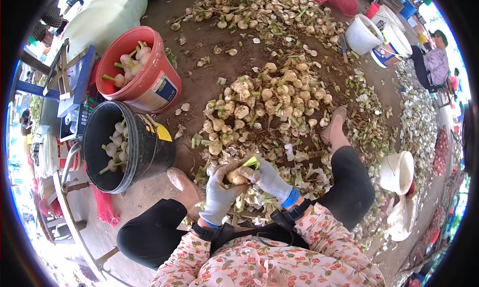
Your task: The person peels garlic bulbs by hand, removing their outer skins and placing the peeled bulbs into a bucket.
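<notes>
Garlic (235,177) is held just short of the heap (282,95), cupped by the left hand (220,191), presumably to steady it while the right hand (272,181) grips it beside the green stalk (252,162), with red bucket (160,62) and black bucket (149,152) at left, likely for easy reach

Brown floor (194,82) — heaped garlic bulbs (289,91)

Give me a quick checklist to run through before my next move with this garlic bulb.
1. Garlic bulb held between left hand and right hand: ok.
2. Gloves on both hands: ok.
3. Bulb fully peeled: cannot tell, fingers partly cover it.
4. Black bucket uncovered, with room inside: ok.
5. Red bucket uncovered: ok.
6. Ground between the feet free of peelings: not ok, they're scattered there.
</notes>
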A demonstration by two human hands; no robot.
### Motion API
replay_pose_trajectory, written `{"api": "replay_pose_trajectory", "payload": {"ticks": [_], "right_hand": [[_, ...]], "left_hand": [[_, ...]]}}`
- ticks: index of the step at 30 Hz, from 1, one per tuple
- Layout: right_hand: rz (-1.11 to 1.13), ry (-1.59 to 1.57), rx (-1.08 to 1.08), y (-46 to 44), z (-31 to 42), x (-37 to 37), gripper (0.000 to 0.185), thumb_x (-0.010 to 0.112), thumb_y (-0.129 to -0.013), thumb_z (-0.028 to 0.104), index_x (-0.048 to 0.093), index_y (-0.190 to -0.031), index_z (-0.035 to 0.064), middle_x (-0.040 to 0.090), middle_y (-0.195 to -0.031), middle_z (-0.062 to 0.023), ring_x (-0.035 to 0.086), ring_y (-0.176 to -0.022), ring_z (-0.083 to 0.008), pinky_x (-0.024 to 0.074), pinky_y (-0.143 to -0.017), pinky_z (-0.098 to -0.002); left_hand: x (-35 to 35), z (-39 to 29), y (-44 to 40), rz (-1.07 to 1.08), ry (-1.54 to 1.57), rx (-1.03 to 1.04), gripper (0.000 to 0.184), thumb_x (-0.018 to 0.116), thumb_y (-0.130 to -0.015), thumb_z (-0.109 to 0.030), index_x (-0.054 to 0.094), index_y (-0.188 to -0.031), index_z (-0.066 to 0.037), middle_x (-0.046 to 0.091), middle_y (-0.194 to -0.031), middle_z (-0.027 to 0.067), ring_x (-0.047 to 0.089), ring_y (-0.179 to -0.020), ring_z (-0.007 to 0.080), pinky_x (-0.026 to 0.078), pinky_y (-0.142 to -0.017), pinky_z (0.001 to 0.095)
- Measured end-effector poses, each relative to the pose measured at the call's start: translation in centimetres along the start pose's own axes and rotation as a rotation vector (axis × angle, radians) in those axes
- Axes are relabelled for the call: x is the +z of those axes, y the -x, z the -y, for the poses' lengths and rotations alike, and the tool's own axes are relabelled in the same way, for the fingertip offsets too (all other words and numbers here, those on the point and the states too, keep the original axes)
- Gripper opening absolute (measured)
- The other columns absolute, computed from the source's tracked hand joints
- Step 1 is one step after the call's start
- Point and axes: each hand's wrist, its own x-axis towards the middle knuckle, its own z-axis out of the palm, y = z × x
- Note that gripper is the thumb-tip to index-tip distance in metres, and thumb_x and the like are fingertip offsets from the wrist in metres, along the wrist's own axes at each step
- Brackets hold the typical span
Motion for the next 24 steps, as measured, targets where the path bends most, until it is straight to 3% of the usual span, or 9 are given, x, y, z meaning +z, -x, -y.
{"api": "replay_pose_trajectory", "payload": {"ticks": [6,8,10,11,14,16,19,21,24], "right_hand": [[0.126,0.013,0.102,1.1,1.7,-1.1,0.021,0.061,-0.088,0.017,0.061,-0.102,0.0020,0.062,-0.082,-0.0021,0.055,-0.074,-0.0092,0.0459,-0.067,-0.0256],[0.063,0.232,-0.177,1.2,0.9,-1.2,0.026,0.062,-0.085,0.009,0.059,-0.110,0.0029,0.065,-0.094,-0.0056,0.058,-0.082,-0.0116,0.0467,-0.074,-0.0270],[-0.082,0.415,-0.401,1.3,-0.4,-0.6,0.031,0.062,-0.084,0.006,0.057,-0.114,0.0029,0.065,-0.101,-0.0076,0.059,-0.086,-0.0129,0.0468,-0.077,-0.0272],[-0.034,0.270,-0.298,1.4,-0.1,-0.3,0.034,0.064,-0.082,0.004,0.056,-0.115,0.0022,0.063,-0.100,-0.0085,0.057,-0.088,-0.0125,0.0466,-0.075,-0.0270],[-0.057,-0.036,0.161,1.8,2.7,0.7,0.028,0.064,-0.081,0.004,0.057,-0.108,0.0005,0.061,-0.091,-0.0077,0.056,-0.079,-0.0131,0.0467,-0.069,-0.0275],[-0.079,0.142,-0.065,1.3,1.4,0.9,0.015,0.061,-0.083,0.004,0.059,-0.098,0.0004,0.057,-0.079,-0.0018,0.051,-0.063,-0.0099,0.0437,-0.058,-0.0245],[0.034,0.005,0.045,1.4,1.5,-0.2,0.010,0.056,-0.087,0.007,0.060,-0.094,0.0001,0.058,-0.074,0.0003,0.049,-0.059,-0.0070,0.0409,-0.054,-0.0216],[0.009,-0.267,0.258,1.9,3.8,-0.1,0.016,0.053,-0.091,0.011,0.061,-0.096,-0.0019,0.058,-0.071,-0.0008,0.049,-0.059,-0.0058,0.0401,-0.053,-0.0208],[0.163,-0.076,0.235,1.8,3.0,0.3,0.018,0.053,-0.092,0.012,0.061,-0.101,-0.0014,0.059,-0.071,-0.0002,0.049,-0.059,-0.0053,0.0406,-0.053,-0.0206]], "left_hand": [[-1.2,-0.6,0.5,0.113,0.459,-0.407,0.059,0.075,-0.067,0.003,0.050,-0.120,0.001,0.062,-0.102,0.0083,0.062,-0.090,0.0164,0.050,-0.084,0.0268],[-2.5,0.0,0.6,0.262,0.675,-0.500,0.050,0.060,-0.084,-0.037,0.051,-0.120,-0.003,0.064,-0.094,0.0113,0.062,-0.071,0.0178,0.049,-0.051,0.0224],[-2.0,0.7,0.9,0.251,1.039,-0.721,0.059,0.050,-0.085,-0.055,0.050,-0.121,-0.008,0.064,-0.091,0.0115,0.060,-0.066,0.0175,0.041,-0.039,0.0234],[-2.6,2.3,0.7,0.463,1.182,-0.671,0.063,0.050,-0.084,-0.061,0.048,-0.122,-0.011,0.063,-0.093,0.0113,0.060,-0.067,0.0182,0.043,-0.045,0.0229],[-1.0,-0.4,1.1,0.177,0.882,-0.628,0.077,0.042,-0.082,-0.071,0.046,-0.127,-0.009,0.062,-0.095,0.0096,0.060,-0.071,0.0173,0.045,-0.052,0.0228],[-0.8,0.1,1.4,0.116,0.634,-0.419,0.061,0.055,-0.087,-0.050,0.043,-0.128,-0.007,0.059,-0.105,0.0078,0.061,-0.081,0.0162,0.049,-0.062,0.0229],[-1.3,1.0,1.7,0.052,0.515,-0.366,0.052,0.065,-0.085,-0.015,0.040,-0.130,-0.006,0.057,-0.110,0.0059,0.061,-0.087,0.0144,0.052,-0.071,0.0251],[-1.8,0.2,1.3,0.015,0.690,-0.450,0.055,0.067,-0.083,-0.013,0.040,-0.130,-0.006,0.057,-0.110,0.0074,0.060,-0.089,0.0143,0.052,-0.073,0.0249],[-1.7,-0.4,1.3,0.006,0.673,-0.337,0.063,0.069,-0.082,-0.023,0.035,-0.132,-0.007,0.054,-0.112,0.0078,0.058,-0.097,0.0191,0.052,-0.077,0.0301]]}}
